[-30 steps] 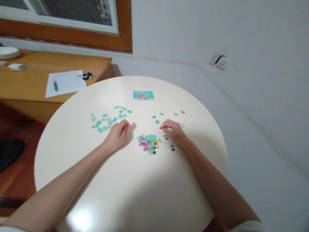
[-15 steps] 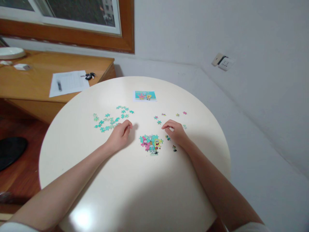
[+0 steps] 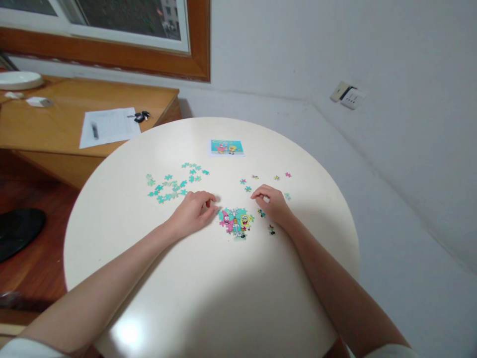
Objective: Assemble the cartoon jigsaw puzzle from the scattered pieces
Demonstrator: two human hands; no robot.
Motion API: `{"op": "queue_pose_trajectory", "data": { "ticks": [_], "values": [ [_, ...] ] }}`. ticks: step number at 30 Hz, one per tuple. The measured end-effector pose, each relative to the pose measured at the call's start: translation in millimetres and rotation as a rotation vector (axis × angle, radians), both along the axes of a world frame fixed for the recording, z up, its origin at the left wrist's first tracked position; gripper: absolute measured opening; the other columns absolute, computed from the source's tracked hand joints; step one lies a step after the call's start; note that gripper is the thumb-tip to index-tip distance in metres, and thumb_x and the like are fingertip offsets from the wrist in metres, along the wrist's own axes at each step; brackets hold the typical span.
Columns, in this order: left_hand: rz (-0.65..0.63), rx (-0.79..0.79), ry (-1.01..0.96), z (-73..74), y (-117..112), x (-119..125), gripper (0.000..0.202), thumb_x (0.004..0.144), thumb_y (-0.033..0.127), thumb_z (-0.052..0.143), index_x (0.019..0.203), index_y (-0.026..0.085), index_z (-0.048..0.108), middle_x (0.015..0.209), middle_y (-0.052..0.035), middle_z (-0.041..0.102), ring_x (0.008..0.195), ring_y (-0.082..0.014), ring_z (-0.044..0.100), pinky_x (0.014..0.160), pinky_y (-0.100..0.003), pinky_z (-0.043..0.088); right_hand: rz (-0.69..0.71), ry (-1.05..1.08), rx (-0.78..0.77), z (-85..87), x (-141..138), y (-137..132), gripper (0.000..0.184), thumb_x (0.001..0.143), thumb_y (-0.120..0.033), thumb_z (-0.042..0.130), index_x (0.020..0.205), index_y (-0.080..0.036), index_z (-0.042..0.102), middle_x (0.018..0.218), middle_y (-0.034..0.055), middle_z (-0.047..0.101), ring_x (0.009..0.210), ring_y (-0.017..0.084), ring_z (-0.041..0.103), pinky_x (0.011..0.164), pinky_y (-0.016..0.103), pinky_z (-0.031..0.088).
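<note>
A partly joined jigsaw puzzle (image 3: pixel 235 222) with cartoon figures lies on the round white table (image 3: pixel 186 298). At its left edge is my left hand (image 3: pixel 196 211), thumb and curled fingers apart, the thumb tip close to or touching the edge; I see nothing between them. My right hand (image 3: pixel 274 205) hovers right of the puzzle's top, fingers bent, with a gap to the thumb and no piece visible. Just below that hand are a dark-and-yellow puzzle piece (image 3: pixel 261 213) and another loose piece (image 3: pixel 272 229).
Several teal puzzle pieces (image 3: pixel 173 189) are spread beyond my left hand. A few mixed pieces (image 3: pixel 248 189) lie beyond my right. The picture card (image 3: pixel 227 147) is at the back. A wooden desk (image 3: pixel 122 94) with paper (image 3: pixel 110 128) and keys (image 3: pixel 141 117) stands at the left.
My left hand has moved right and slightly nearer me, up to the puzzle's left edge, its thumb and fingers spreading apart. My right hand has stayed almost still. The view has shifted slightly.
</note>
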State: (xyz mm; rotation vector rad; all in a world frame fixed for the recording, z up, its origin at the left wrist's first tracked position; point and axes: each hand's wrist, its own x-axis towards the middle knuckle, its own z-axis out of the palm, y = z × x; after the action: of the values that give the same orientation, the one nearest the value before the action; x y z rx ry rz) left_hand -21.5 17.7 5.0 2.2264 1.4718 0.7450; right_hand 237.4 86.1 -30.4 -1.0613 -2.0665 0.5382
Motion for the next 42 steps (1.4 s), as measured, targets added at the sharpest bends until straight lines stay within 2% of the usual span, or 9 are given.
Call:
{"op": "queue_pose_trajectory", "data": {
  "ticks": [5,12,18,26,33,42],
  "values": [
    [0.035,-0.037,0.019,1.2,-2,8,0.017,0.084,0.03,0.051,0.08,0.019,0.063,0.078,-0.0069,0.065,0.069,-0.0176,0.056,0.072,-0.035,0.041,0.011,-0.009,-0.006,0.8,-2,-1,0.02,0.07,-0.007,0.048,0.066,-0.019,0.063,0.071,0.0024,0.062,0.06,0.012,0.052,0.063,0.028,0.043],
    [0.06,-0.08,0.056,-4.3,-2,13,0.017,0.081,0.033,0.06,0.086,0.017,0.064,0.086,-0.0073,0.063,0.073,-0.0184,0.056,0.071,-0.034,0.04,0.005,-0.017,0.01,1.6,-3,-1,0.019,0.071,-0.007,0.049,0.066,-0.019,0.063,0.07,0.0019,0.061,0.062,0.012,0.052,0.064,0.027,0.043],
    [0.058,-0.101,0.047,-4.8,-1,14,0.009,0.078,0.025,0.06,0.081,0.018,0.064,0.083,-0.0066,0.062,0.074,-0.0186,0.055,0.074,-0.036,0.04,0.006,-0.001,0.008,1.8,-3,-1,0.018,0.071,-0.008,0.05,0.067,-0.019,0.064,0.07,0.0017,0.061,0.062,0.012,0.052,0.063,0.026,0.043],
    [0.093,-0.114,0.106,-2.2,-3,17,0.01,0.077,0.028,0.065,0.08,0.019,0.063,0.081,-0.0046,0.061,0.074,-0.0197,0.055,0.08,-0.04,0.038,0.012,0.003,0.0,3.3,-4,-2,0.018,0.071,-0.009,0.049,0.066,-0.019,0.063,0.07,0.0018,0.061,0.061,0.012,0.051,0.063,0.026,0.043],
    [0.109,-0.11,0.081,-4.4,-3,17,0.008,0.074,0.023,0.066,0.072,0.019,0.059,0.075,-0.0026,0.058,0.071,-0.0193,0.054,0.075,-0.037,0.037,0.004,0.002,-0.002,2.0,-4,-2,0.018,0.071,-0.009,0.049,0.065,-0.019,0.063,0.07,0.0023,0.061,0.061,0.012,0.052,0.063,0.027,0.043],
    [0.13,-0.139,0.099,-5.9,-3,18,0.007,0.075,0.022,0.065,0.076,0.018,0.06,0.076,-0.0021,0.059,0.073,-0.0177,0.053,0.076,-0.035,0.034,0.007,-0.003,0.013,0.4,-3,0,0.018,0.071,-0.007,0.05,0.065,-0.018,0.063,0.068,0.0012,0.06,0.06,0.011,0.051,0.062,0.026,0.042]
  ]
}}
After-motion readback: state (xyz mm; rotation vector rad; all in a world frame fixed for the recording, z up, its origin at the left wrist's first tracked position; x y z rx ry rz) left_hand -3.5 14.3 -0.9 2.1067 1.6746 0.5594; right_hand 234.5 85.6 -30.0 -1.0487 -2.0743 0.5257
